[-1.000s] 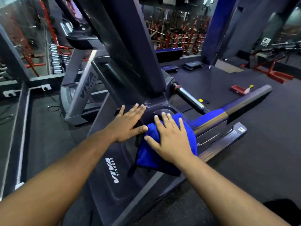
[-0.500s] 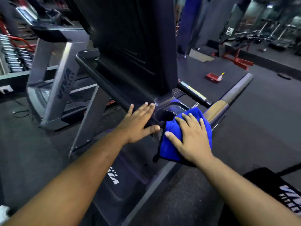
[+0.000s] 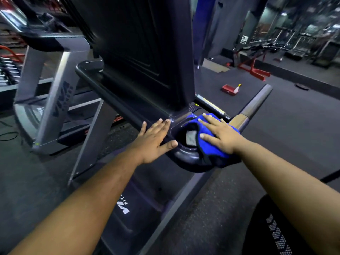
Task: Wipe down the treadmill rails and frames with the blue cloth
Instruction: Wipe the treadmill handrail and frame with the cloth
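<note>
Pressing flat is what we are doing here, and the treadmill (image 3: 147,52) gives us our bearings: its dark upright panel fills the top of the view, and everything else sits against its base. To the left of that panel stands a second treadmill (image 3: 53,92) with a silver frame. To the right of the panel a handrail (image 3: 255,105) runs away from us, grey at the far end with a brownish band nearer in. Far beyond the handrail a red tray (image 3: 230,89) lies on the floor.

At the foot of the panel, on its right side, the blue cloth (image 3: 209,148) is bunched over the rim of a round cup holder (image 3: 185,155), draping off the near edge. Our right hand (image 3: 220,133) lies on top of the cloth, fingers straight and spread, pressing it down and gripping nothing. Our left hand (image 3: 156,140) rests flat on the ledge just left of the cup holder, fingers straight, thumb out, holding nothing; it looks to be bracing us.

To do this step well, we judge, we should keep the palm weight even, sweep the cloth around the curved rim, then draw it along the handrail in one long pass. The bunched folds may skip spots, so spreading the cloth first would help.
</note>
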`<action>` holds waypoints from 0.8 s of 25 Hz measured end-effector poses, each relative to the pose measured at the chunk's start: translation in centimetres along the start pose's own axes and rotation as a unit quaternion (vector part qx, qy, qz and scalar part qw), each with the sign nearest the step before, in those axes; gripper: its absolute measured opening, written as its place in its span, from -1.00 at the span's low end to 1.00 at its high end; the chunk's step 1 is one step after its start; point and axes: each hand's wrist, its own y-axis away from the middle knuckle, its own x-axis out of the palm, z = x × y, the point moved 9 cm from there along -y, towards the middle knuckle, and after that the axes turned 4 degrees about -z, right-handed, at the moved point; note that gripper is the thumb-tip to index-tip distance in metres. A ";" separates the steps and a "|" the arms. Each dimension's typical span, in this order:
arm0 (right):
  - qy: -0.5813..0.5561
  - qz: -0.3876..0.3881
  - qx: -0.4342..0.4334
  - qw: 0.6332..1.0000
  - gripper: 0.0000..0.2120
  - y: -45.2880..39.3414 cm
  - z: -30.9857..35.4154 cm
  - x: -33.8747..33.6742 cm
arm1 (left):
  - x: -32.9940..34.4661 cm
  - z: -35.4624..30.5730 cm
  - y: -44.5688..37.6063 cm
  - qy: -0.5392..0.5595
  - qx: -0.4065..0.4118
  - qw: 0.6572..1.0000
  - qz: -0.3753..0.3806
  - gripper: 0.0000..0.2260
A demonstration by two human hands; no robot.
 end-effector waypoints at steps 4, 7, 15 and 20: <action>-0.026 0.000 0.189 0.982 -0.28 -5.7 0.7 1.3 | -0.1 0.3 -0.4 0.065 -0.017 0.998 0.002 0.09; -0.035 0.008 0.139 0.990 -0.23 -5.2 5.9 1.7 | -0.4 0.7 -0.6 0.157 -0.014 0.987 -0.021 0.14; 0.068 -0.027 -0.005 0.997 -0.47 1.2 10.0 -0.8 | -0.6 0.6 -0.5 0.205 -0.015 0.979 -0.018 0.13; 0.047 -0.047 0.071 0.995 -0.48 -0.5 11.9 1.0 | -0.6 0.6 -0.4 0.224 -0.027 0.974 -0.009 0.12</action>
